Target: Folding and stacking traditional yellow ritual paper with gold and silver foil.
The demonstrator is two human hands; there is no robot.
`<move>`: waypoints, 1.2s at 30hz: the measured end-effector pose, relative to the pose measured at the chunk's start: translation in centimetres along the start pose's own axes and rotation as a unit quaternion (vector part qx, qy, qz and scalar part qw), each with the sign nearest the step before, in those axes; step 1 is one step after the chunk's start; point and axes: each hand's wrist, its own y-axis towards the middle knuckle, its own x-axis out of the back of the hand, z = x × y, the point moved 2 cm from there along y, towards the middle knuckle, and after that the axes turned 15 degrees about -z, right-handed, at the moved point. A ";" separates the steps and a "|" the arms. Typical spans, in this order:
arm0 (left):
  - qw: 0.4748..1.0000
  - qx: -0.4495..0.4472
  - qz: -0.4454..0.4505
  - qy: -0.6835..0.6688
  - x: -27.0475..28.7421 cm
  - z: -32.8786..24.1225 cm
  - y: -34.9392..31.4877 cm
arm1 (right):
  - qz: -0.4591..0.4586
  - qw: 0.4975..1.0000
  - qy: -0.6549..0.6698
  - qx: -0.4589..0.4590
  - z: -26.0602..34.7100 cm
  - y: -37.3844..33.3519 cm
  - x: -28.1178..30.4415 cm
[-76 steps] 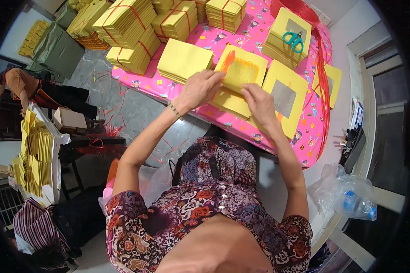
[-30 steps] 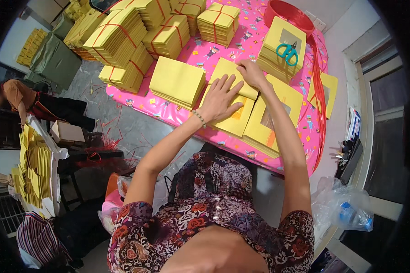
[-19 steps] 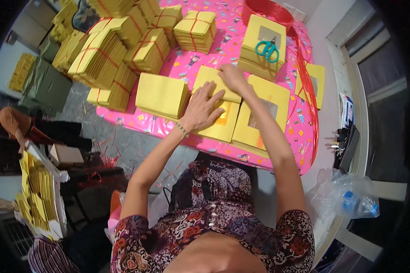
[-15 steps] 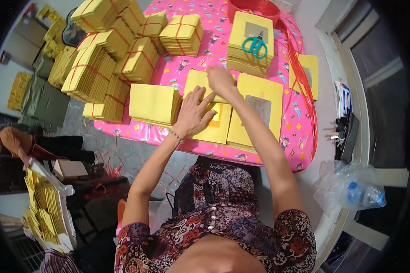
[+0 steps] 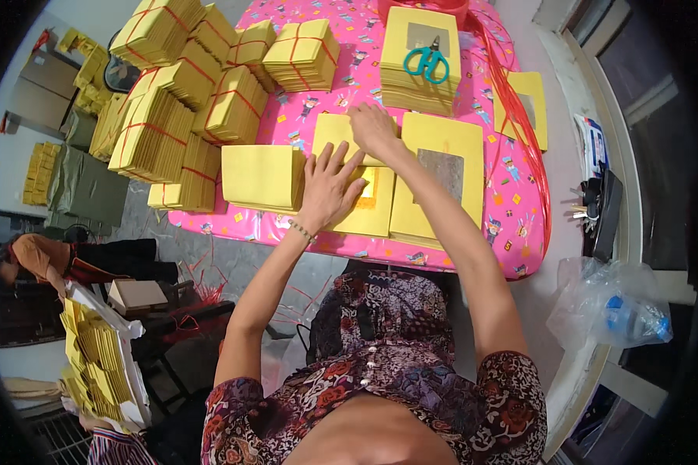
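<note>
Pink tablecloth bears yellow paper beneath splayed left hand, right hand's grip hidden.

One left hand, one right hand; far right, one teal pair of scissors and one red basin; right, one plastic bag; far left, apparently eight tied yellow bundles, some partly hidden.

head view | from wearer's head | faces down (wide fisheye) | table near
</note>
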 end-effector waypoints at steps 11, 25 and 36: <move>1.000 0.018 0.005 -0.012 0.6 0.1 -0.2 | 0.032 0.991 0.002 0.126 1.3 -10.0 7.8; 0.999 0.017 -0.010 -0.033 -0.5 0.7 -0.8 | 0.089 0.988 -0.047 0.119 2.0 -11.7 7.5; 0.999 0.005 0.020 -0.030 -0.3 0.9 -1.0 | 0.085 0.986 -0.091 0.109 3.2 -12.8 6.3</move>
